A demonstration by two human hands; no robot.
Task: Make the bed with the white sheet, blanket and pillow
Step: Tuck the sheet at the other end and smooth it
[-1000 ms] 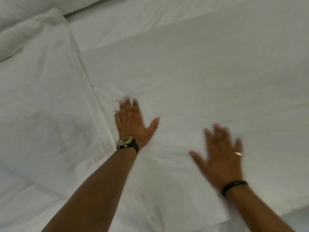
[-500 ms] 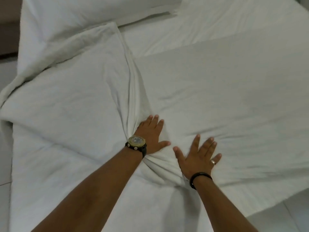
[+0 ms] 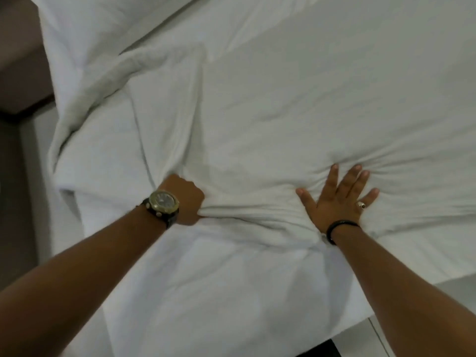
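A white sheet covers most of the bed. A thicker white blanket lies rumpled over the bed's left side, and a white pillow sits at the top left. My left hand, wearing a watch, is closed in a fist on a bunched fold of the white fabric. My right hand, with a ring and a dark wristband, lies flat with fingers spread on the sheet, and creases fan out around it.
A brown headboard or wall runs along the left edge. Pale floor and a dark strip show at the bottom right beyond the bed's corner.
My left hand went from flat on the fabric to a fist gripping a fold. My right hand has slid to the right, still flat. The view has pulled back.
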